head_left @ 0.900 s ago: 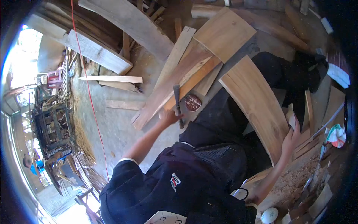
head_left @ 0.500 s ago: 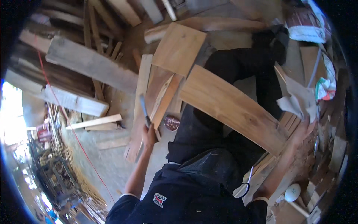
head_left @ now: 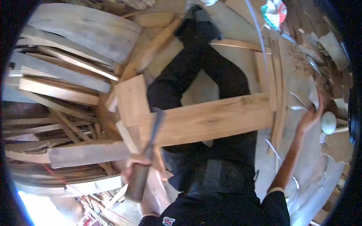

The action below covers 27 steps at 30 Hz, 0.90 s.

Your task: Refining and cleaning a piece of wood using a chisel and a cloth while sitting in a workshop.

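Head view, looking down: a long, flat, light-brown wooden board [head_left: 211,118] lies across the black-trousered legs [head_left: 232,75], its right end by narrow brown wooden strips [head_left: 279,86] on the grey floor [head_left: 200,88], its left end next to a squarish light-brown wooden panel [head_left: 130,98]. The hands are well apart. The left hand [head_left: 136,165] is closed around a long tool with a brown wooden handle and narrow dark blade [head_left: 145,162]; half a second ago the tool stood clear of the board, whereas its blade now overlaps the board's left end in view, contact being uncertain. The right hand [head_left: 312,115], earlier at the board's right end, is now away from it, towards the floor's right edge, beside a thin pale-grey sheet [head_left: 313,92] and a rounded white object [head_left: 329,122]; blur hides whether it grips the sheet. Part of the shift is the camera's turn. In effect, the board appears to rest on the legs unheld, its upper face uncovered except where the tool crosses it.
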Available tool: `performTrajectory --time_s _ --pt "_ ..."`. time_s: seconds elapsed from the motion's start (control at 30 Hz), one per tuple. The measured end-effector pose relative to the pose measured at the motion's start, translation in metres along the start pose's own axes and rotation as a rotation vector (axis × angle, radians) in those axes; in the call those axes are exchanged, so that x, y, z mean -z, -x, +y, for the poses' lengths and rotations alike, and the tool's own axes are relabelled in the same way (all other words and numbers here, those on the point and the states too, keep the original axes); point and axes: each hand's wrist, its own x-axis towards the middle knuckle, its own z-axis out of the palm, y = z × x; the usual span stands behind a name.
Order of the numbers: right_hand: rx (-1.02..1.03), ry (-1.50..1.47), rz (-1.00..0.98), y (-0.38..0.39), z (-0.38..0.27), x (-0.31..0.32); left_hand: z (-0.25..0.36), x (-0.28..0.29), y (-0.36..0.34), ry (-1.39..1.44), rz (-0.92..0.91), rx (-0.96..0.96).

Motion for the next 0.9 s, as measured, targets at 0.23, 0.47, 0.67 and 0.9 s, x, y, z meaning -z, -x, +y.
performTrajectory --time_s 0.23,0.47,0.67,0.9 --pt "-0.174 0.014 -0.408 0.057 0.000 -0.020 -0.003 -0.105 -0.116 0.207 -0.647 -0.108" --pt "-0.160 0.120 -0.606 0.082 -0.052 -0.108 -0.066 -0.141 -0.110 0.428 -0.369 0.134" --pt "-0.173 0.111 -0.639 0.080 -0.060 -0.105 -0.056 -0.126 -0.107 -0.365 -0.090 0.286" --pt "-0.114 0.347 -0.671 0.083 -0.069 -0.112 -0.078 -0.152 -0.122 -0.025 0.039 0.059"
